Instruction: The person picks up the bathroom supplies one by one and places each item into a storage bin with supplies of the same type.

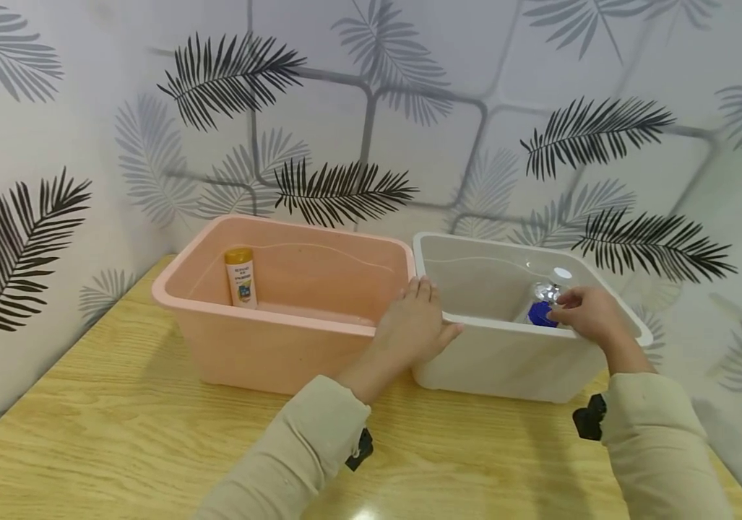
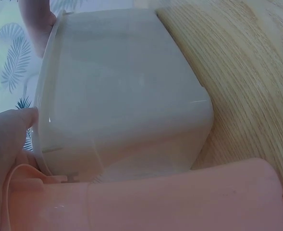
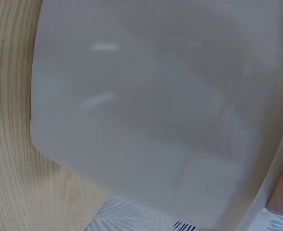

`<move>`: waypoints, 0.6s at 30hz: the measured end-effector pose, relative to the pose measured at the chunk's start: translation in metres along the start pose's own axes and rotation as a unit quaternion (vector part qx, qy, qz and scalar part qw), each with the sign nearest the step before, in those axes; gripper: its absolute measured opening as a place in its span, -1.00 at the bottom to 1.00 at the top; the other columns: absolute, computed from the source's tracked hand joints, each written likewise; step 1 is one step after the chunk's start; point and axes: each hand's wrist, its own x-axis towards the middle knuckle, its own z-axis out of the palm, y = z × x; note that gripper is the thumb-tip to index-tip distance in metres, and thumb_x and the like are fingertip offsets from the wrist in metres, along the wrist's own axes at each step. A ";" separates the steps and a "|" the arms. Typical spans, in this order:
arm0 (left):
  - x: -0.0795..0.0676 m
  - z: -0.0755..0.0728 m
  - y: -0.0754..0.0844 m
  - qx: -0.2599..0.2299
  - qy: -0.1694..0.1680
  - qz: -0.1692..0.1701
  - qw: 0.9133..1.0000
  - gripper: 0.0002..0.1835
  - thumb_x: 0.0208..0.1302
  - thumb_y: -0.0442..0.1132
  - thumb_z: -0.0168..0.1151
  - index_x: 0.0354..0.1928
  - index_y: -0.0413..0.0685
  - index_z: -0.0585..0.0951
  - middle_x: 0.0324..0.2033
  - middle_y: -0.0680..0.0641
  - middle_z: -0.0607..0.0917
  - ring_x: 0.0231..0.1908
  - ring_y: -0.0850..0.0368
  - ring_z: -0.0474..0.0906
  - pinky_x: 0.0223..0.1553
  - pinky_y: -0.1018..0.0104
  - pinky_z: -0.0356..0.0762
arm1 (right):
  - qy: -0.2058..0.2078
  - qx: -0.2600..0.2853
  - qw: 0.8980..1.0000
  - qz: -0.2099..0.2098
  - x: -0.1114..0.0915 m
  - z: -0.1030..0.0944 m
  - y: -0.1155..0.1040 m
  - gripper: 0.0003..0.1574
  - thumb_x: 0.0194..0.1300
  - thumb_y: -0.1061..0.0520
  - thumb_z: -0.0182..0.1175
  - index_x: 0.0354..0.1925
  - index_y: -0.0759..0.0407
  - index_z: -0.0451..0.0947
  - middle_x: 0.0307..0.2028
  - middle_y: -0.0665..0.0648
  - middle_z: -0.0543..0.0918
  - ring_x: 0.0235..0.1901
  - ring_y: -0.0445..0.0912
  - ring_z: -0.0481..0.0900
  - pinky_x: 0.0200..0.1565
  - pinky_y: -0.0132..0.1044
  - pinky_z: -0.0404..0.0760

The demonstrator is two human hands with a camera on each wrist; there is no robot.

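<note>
My left hand [image 1: 412, 325] rests across the adjoining rims of a peach plastic bin [image 1: 279, 354] and a white plastic bin [image 1: 494, 365], its fingers extended over the edge. In the left wrist view, the thumb of the left hand [image 2: 6, 139] lies against the white bin's rim. My right hand [image 1: 592, 314] reaches over the white bin's front rim. Its thumb and fingers pinch a clear plastic item with a blue part [image 1: 542, 315]; its exact kind is unclear. Inside the peach bin, a white bottle with a yellow cap [image 1: 241, 278] leans against the left wall.
Both bins stand side by side on a wood-grain table [image 1: 117, 433], close to a wall [image 1: 318, 123] with a leaf pattern. A round white spot [image 1: 562, 273] shows on the white bin's inner right side. Each wrist bears a small black device.
</note>
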 end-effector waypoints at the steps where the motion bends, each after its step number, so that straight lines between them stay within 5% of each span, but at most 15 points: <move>1: 0.000 -0.001 -0.001 0.001 0.000 0.000 1.000 -0.18 0.36 0.27 -0.27 0.36 -0.31 0.15 0.37 -0.24 0.19 0.40 -0.05 0.08 0.38 0.18 0.11 | 0.006 0.003 1.000 0.000 0.000 0.001 -0.001 -0.51 0.18 0.11 0.21 -0.11 0.55 0.45 -0.21 0.48 0.57 -0.28 0.16 0.54 -0.32 -0.15 0.54; 12: 0.002 0.002 -0.005 -0.009 -0.014 -0.007 1.000 -0.16 0.35 0.29 -0.28 0.37 -0.29 0.13 0.39 -0.22 0.16 0.41 -0.05 0.04 0.39 0.15 0.07 | 0.043 0.004 0.999 0.004 0.001 0.008 -0.004 -0.55 0.24 0.07 0.17 -0.14 0.49 0.48 -0.20 0.46 0.58 -0.27 0.17 0.54 -0.32 -0.12 0.55; 16: 0.001 0.002 -0.007 -0.043 -0.006 -0.008 0.999 -0.18 0.37 0.26 -0.28 0.38 -0.28 0.12 0.39 -0.22 0.15 0.42 -0.06 0.01 0.40 0.15 0.03 | 0.102 0.011 0.995 -0.011 0.001 0.012 -0.004 -0.63 0.26 0.10 0.14 -0.20 0.45 0.52 -0.25 0.43 0.61 -0.29 0.15 0.55 -0.31 -0.17 0.53; 18: -0.001 0.002 -0.009 -0.059 0.026 0.007 0.998 -0.24 0.39 0.22 -0.26 0.36 -0.28 0.17 0.37 -0.21 0.22 0.40 -0.06 0.07 0.40 0.16 0.06 | 0.139 0.012 0.990 -0.030 0.000 0.014 -0.005 -0.69 0.25 0.14 0.14 -0.25 0.43 0.54 -0.29 0.42 0.62 -0.30 0.15 0.56 -0.31 -0.20 0.51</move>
